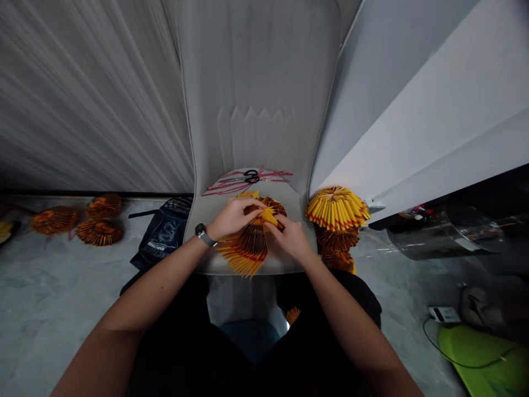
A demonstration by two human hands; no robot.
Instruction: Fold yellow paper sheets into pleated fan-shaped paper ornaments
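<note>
A pleated yellow and red paper fan (248,248) lies spread over the front of the grey chair seat (212,259). My left hand (235,215) comes from the left, a watch on its wrist, with its fingers closed on the folded yellow paper at the top of the fan. On the other side, my right hand (292,236) pinches the same folded paper, the two hands nearly touching. Behind them on the seat rest black-handled scissors (251,176) among thin pink strips (221,187).
Stacked pleated paper rosettes (338,208) stand right of the chair. More rosettes (99,231) and a dark bag (165,229) are on the floor at left. A clear container (446,234) and a green object (479,353) are at right.
</note>
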